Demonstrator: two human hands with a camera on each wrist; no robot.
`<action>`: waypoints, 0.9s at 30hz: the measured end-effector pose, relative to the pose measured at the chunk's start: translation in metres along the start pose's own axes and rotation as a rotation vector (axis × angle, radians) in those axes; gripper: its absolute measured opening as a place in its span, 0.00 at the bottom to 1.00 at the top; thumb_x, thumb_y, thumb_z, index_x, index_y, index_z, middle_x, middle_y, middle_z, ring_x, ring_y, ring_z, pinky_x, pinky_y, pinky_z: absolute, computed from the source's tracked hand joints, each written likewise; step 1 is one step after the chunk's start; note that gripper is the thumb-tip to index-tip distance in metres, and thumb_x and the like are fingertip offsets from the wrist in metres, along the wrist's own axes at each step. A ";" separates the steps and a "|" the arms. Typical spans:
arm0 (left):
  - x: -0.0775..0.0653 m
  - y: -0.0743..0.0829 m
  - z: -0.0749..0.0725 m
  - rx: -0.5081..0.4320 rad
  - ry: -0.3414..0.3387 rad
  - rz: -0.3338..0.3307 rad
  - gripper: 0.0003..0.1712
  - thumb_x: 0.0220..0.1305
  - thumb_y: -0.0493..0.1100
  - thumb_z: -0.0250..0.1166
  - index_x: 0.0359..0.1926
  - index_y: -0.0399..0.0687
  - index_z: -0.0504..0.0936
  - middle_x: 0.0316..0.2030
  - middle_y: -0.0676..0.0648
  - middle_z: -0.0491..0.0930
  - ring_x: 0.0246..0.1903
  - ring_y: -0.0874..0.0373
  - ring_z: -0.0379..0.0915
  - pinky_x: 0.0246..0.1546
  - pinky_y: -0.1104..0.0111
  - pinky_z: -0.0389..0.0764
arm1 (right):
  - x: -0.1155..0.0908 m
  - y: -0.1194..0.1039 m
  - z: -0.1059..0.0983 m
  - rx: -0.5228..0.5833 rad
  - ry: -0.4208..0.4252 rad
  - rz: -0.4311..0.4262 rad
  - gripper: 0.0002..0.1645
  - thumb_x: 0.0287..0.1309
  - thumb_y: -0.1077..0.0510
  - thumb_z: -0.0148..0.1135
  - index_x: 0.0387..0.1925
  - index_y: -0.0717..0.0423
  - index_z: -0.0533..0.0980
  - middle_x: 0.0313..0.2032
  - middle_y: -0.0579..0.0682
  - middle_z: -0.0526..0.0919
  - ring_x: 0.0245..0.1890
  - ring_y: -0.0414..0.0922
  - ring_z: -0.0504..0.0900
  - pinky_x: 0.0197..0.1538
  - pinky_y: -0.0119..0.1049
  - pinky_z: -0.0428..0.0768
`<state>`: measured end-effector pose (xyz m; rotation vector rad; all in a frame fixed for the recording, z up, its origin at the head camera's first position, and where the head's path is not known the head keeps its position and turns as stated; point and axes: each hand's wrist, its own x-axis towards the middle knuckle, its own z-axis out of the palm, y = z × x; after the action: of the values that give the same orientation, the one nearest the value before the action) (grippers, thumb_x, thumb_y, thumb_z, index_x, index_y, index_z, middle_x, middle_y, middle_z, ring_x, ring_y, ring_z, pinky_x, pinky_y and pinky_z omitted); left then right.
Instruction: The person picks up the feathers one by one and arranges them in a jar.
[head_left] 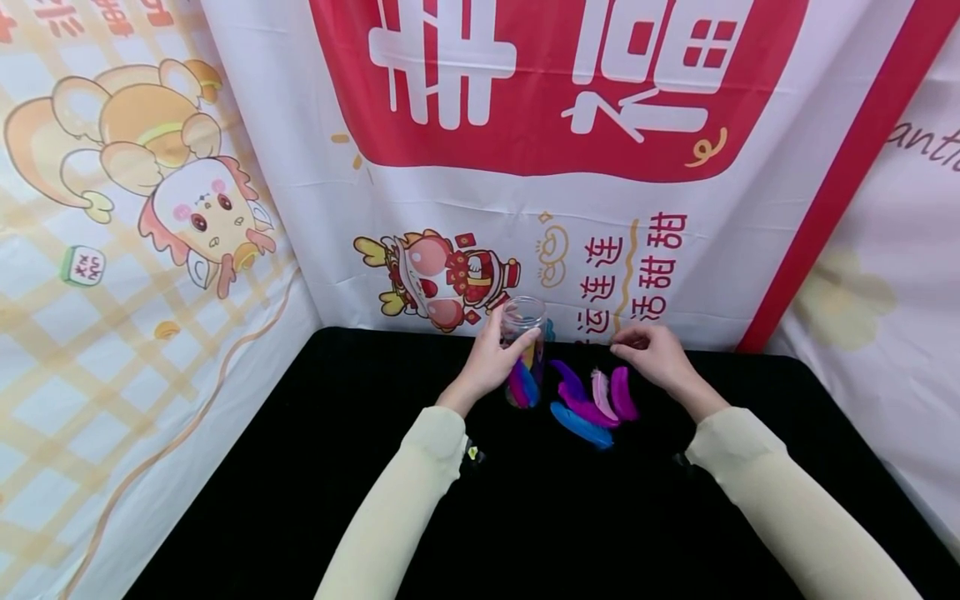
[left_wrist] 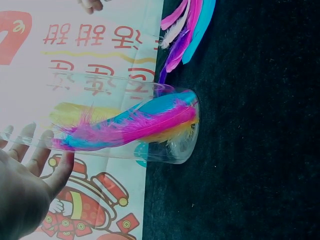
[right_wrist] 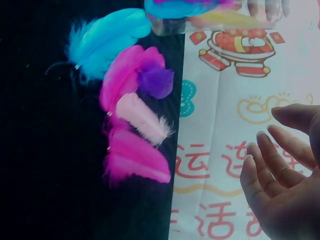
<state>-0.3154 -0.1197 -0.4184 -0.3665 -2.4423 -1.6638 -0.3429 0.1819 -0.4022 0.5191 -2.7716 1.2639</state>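
My left hand (head_left: 486, 360) grips a clear, open-topped jar (head_left: 525, 310) at the back of the black table, thumb and fingers around its side. Inside the jar lie blue, magenta and yellow-orange feathers (left_wrist: 135, 126). Beside it on the tabletop are loose feathers: a blue feather (head_left: 582, 426), a purple feather (head_left: 570, 379), a magenta feather (head_left: 588, 407), a pale pink feather (head_left: 602, 394) and another magenta feather (head_left: 623, 393). To the right of these hovers my right hand (head_left: 654, 358); in the right wrist view its fingers are loosely bent, apart from the thumb, holding nothing.
A black cloth covers the table (head_left: 570, 525). Right behind its back edge hangs a white banner (head_left: 457, 187) with red lettering and cartoon figures. A checked cloth (head_left: 112, 350) hangs on the left, and a pale cloth (head_left: 870, 333) on the right.
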 end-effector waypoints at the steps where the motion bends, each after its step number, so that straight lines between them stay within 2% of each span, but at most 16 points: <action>1: 0.000 0.000 0.000 0.000 -0.001 0.000 0.44 0.71 0.65 0.61 0.77 0.52 0.57 0.72 0.39 0.64 0.67 0.48 0.66 0.66 0.49 0.70 | 0.000 0.003 0.000 -0.006 -0.004 0.004 0.14 0.66 0.55 0.68 0.46 0.63 0.84 0.45 0.57 0.87 0.43 0.49 0.82 0.44 0.39 0.79; 6: 0.000 0.000 0.000 0.007 0.005 -0.011 0.44 0.70 0.66 0.61 0.77 0.54 0.58 0.71 0.44 0.65 0.67 0.49 0.66 0.67 0.50 0.70 | -0.002 0.016 0.002 -0.040 -0.012 0.036 0.14 0.66 0.55 0.68 0.45 0.62 0.84 0.43 0.58 0.87 0.43 0.50 0.82 0.46 0.41 0.78; 13: -0.001 -0.002 0.001 0.012 0.014 -0.024 0.43 0.69 0.68 0.61 0.76 0.60 0.58 0.72 0.47 0.65 0.69 0.50 0.65 0.68 0.50 0.69 | -0.002 0.032 0.008 -0.049 -0.032 0.083 0.15 0.67 0.55 0.67 0.47 0.63 0.83 0.47 0.60 0.85 0.45 0.51 0.82 0.45 0.40 0.79; 17: -0.001 -0.001 0.001 0.019 0.016 -0.019 0.43 0.69 0.68 0.61 0.76 0.59 0.58 0.72 0.47 0.65 0.69 0.49 0.65 0.67 0.50 0.69 | 0.000 0.038 0.010 -0.073 -0.035 0.089 0.16 0.66 0.55 0.67 0.47 0.63 0.83 0.46 0.60 0.86 0.44 0.52 0.82 0.43 0.41 0.80; 22: 0.000 -0.001 0.001 0.033 0.021 0.001 0.44 0.70 0.67 0.61 0.77 0.55 0.58 0.72 0.45 0.64 0.69 0.49 0.64 0.68 0.49 0.68 | 0.001 0.046 0.013 -0.119 -0.046 0.101 0.19 0.65 0.53 0.67 0.49 0.65 0.82 0.44 0.59 0.87 0.44 0.52 0.83 0.47 0.46 0.80; 27: 0.000 -0.001 0.001 0.036 0.024 -0.002 0.42 0.70 0.67 0.61 0.76 0.57 0.58 0.73 0.46 0.65 0.69 0.50 0.65 0.68 0.49 0.68 | -0.001 0.051 0.016 -0.107 -0.055 0.126 0.21 0.65 0.54 0.66 0.50 0.68 0.80 0.43 0.61 0.87 0.38 0.49 0.85 0.42 0.41 0.82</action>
<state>-0.3158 -0.1191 -0.4199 -0.3381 -2.4525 -1.6129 -0.3569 0.2016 -0.4498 0.3826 -2.9395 1.1308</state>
